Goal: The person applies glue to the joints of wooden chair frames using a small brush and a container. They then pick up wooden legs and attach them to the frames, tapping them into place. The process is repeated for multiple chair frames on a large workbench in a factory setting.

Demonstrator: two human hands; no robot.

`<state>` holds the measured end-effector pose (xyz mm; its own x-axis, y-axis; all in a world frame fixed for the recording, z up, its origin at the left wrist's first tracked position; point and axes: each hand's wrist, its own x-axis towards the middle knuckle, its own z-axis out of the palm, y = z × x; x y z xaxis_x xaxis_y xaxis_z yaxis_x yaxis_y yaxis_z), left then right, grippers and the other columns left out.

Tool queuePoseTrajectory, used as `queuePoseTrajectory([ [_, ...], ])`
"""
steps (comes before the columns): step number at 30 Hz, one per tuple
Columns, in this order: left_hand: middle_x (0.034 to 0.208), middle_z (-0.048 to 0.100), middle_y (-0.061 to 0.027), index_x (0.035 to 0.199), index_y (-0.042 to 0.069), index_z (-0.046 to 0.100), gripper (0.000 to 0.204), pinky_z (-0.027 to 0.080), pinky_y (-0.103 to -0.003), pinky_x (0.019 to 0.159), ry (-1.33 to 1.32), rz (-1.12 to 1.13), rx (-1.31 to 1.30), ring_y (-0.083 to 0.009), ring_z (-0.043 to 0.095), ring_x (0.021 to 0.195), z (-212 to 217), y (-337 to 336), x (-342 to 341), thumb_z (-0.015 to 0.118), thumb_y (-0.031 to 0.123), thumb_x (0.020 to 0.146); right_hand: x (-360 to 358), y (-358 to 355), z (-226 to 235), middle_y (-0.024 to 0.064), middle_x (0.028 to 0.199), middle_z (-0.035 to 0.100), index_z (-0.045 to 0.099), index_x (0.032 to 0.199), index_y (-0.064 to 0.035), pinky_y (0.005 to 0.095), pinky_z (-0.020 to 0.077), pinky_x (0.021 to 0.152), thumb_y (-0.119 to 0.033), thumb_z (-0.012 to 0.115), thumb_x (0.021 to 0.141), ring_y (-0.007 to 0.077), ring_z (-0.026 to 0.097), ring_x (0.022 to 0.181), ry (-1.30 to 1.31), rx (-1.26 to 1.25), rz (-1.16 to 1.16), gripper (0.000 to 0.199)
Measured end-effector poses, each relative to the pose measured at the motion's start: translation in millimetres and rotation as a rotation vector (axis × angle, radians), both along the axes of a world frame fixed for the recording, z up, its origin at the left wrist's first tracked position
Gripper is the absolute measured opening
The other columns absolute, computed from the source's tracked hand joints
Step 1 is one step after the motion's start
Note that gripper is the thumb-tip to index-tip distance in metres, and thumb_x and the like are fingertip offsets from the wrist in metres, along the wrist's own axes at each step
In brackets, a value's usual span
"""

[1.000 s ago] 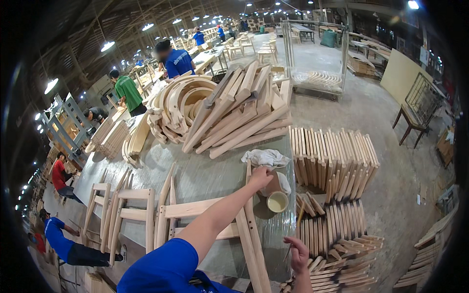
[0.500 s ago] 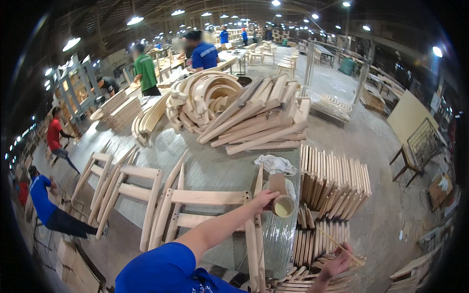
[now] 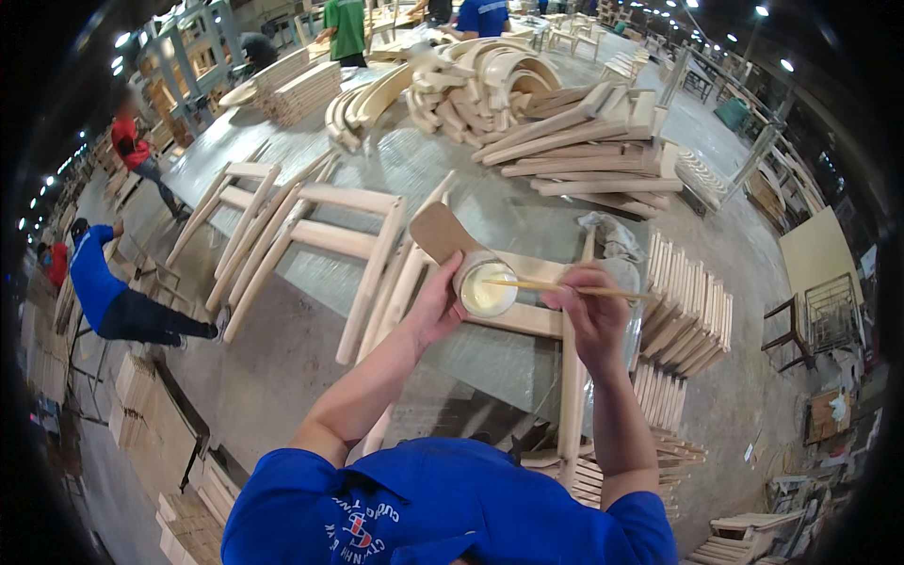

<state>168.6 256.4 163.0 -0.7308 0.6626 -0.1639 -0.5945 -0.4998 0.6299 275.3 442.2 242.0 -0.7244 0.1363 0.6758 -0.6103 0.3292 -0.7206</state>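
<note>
My left hand is closed around a small round pot of pale cream liquid. A flat brown paddle-like piece sticks up from the pot's far side. My right hand pinches a thin wooden stick, whose tip reaches over the rim into the pot. Both hands are above a pale wooden chair frame, its rails partly hidden by them and the pot. More wooden frames lean in a row to the left along the table.
Curved and straight wooden parts are heaped on the wrapped table. A crumpled white cloth lies at its right edge, beside stacked wooden slats. A person in blue and one in red stand at left.
The pot in my left hand has come back toward my body. My right hand has risen from the lower right, bringing the stick to the pot. The view has shifted.
</note>
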Motion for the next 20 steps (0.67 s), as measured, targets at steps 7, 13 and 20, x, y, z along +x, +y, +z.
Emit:
queuePoseTrajectory([
  [7, 0.104, 0.059, -0.0038, 0.117, 0.009, 0.049, 0.039, 0.05, -0.025, 0.071, 0.077, 0.388, -0.125, -0.012, 0.06, 0.087, 5, -123, 9, 0.048, 0.039, 0.092, -38, -114, 0, 0.0078, 0.072, 0.059, 0.058, 0.084, 0.0018, 0.0236, 0.0435, 0.056, -0.009, 0.059, 0.086, 0.012, 0.058, 0.064, -0.237, 0.25, 0.121, 0.011],
  [13, 0.101, 0.06, -0.0042, 0.11, 0.007, 0.053, 0.032, 0.049, -0.028, 0.076, 0.022, 0.527, -0.129, -0.0128, 0.059, 0.09, 1, -172, 18, 0.047, 0.034, 0.093, -55, -169, -24, 0.0076, 0.069, 0.063, 0.058, 0.086, 0.0009, 0.0219, 0.0457, 0.058, -0.014, 0.054, 0.09, 0.0099, 0.059, 0.063, -0.443, 0.012, 0.182, 0.016],
  [20, 0.106, 0.059, -0.0042, 0.114, 0.008, 0.052, 0.038, 0.047, -0.026, 0.081, 0.057, 0.544, -0.055, -0.0136, 0.058, 0.096, -17, -196, 15, 0.048, 0.038, 0.092, -57, -192, -43, 0.0057, 0.07, 0.065, 0.056, 0.086, -0.0024, 0.0214, 0.0431, 0.055, -0.015, 0.052, 0.091, 0.0077, 0.058, 0.062, -0.463, -0.058, 0.187, 0.014],
])
